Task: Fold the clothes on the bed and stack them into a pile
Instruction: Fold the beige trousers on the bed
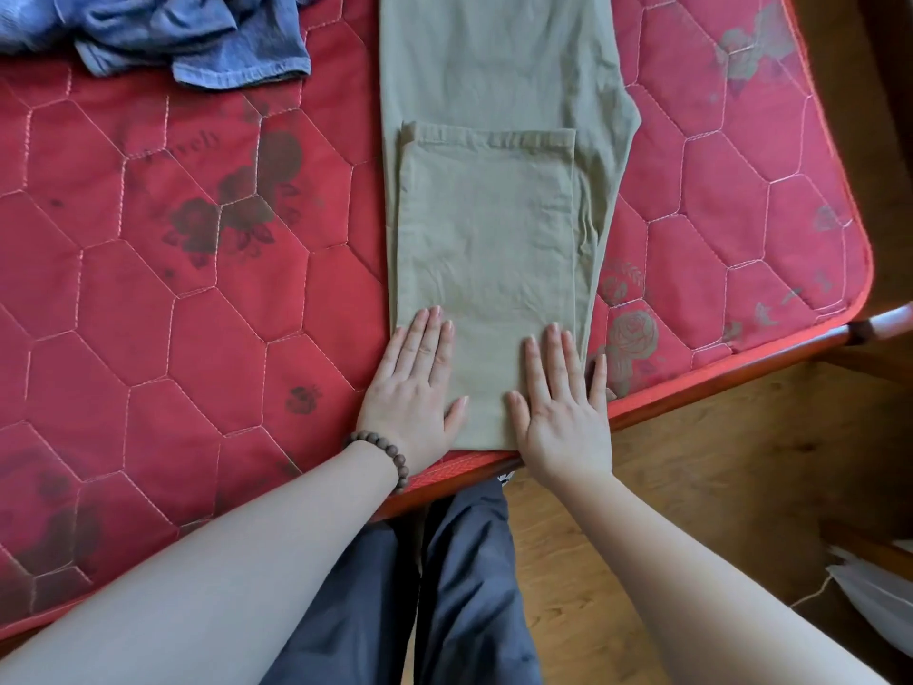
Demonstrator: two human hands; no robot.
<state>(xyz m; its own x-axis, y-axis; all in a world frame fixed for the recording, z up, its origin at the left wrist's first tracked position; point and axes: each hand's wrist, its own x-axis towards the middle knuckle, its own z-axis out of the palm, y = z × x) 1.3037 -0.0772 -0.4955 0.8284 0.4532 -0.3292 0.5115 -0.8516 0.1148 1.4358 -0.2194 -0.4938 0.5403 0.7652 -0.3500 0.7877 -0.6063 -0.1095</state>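
Olive-green trousers lie lengthwise on the red quilted mattress, running from the near edge to the top of the view. Their leg ends are folded back over themselves, with the hems lying across at mid-length. My left hand rests flat on the near left corner of the fold, fingers spread, a bead bracelet on the wrist. My right hand lies flat on the near right corner, its little finger past the cloth's edge. Neither hand grips anything. A crumpled blue garment lies at the far left.
The mattress's rounded corner is to the right, with wooden floor beyond it. The near mattress edge runs just under my wrists. A white bag lies on the floor at lower right. My dark trouser legs stand below the bed edge.
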